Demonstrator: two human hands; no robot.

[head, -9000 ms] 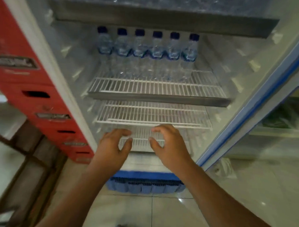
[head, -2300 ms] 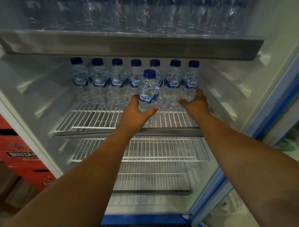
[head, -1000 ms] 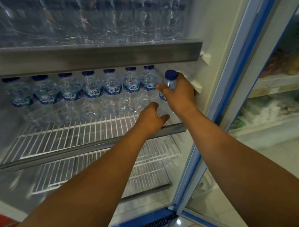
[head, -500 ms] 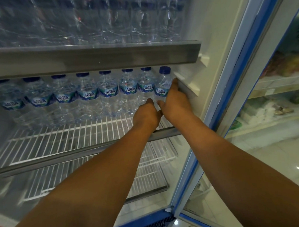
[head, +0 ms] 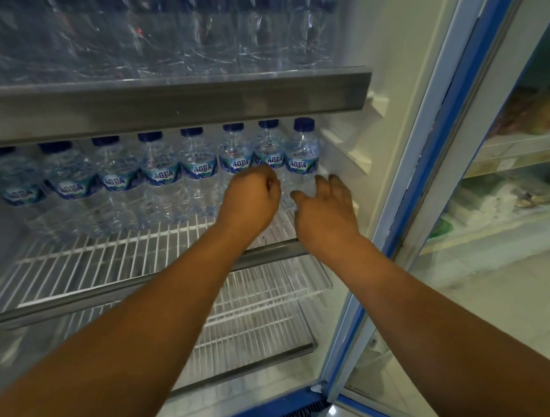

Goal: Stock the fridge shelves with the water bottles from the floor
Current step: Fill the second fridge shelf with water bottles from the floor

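— Since the water bottles stand in one row at the back of the wire shelf, where are the hands?
— Left hand is loosely fisted in front of the second bottle from the right, with nothing visibly in its grip. Right hand is spread, fingers relaxed, just beside the end bottle, holding nothing.
— How would one handle?
— Light, I'd judge. The thin walls should give under a squeeze and may be slick. Take it round the labelled waist, not the cap.
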